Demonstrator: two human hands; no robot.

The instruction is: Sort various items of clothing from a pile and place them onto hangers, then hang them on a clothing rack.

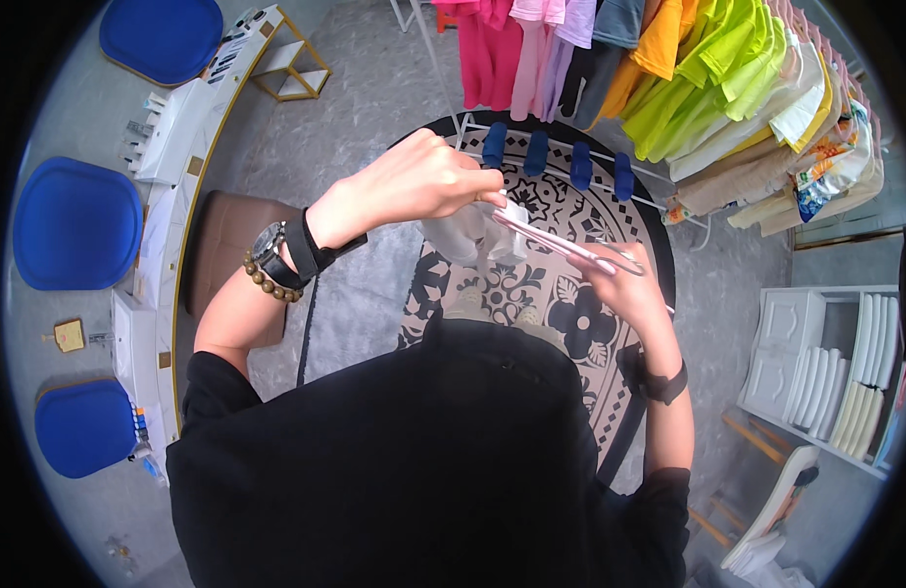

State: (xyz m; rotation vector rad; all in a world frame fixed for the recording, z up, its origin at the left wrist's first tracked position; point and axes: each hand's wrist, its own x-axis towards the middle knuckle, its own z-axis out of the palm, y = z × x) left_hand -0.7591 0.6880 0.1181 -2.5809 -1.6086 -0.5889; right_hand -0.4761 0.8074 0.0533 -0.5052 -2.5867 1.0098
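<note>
My right hand (624, 289) is closed around a pink clothes hanger (556, 240) near its metal hook. The hanger slants up and left toward my other hand. A thin white garment (463, 235) hangs below its far end, beside my left hand. With fingers bent and pressed together, my left hand (428, 176) pinches the upper edge of this white cloth. How much of the hanger lies inside the garment I cannot tell. A dark band, a watch and a beaded bracelet (267, 279) circle my left wrist.
Ahead on the right stands a white rack (703, 235) with colourful shirts (708, 78) and dark blue rolls on its lower bar. A patterned rug (502, 289) lies below. Left are a brown ottoman (242, 255) and a long counter (164, 235); a white cabinet (781, 338) stands right.
</note>
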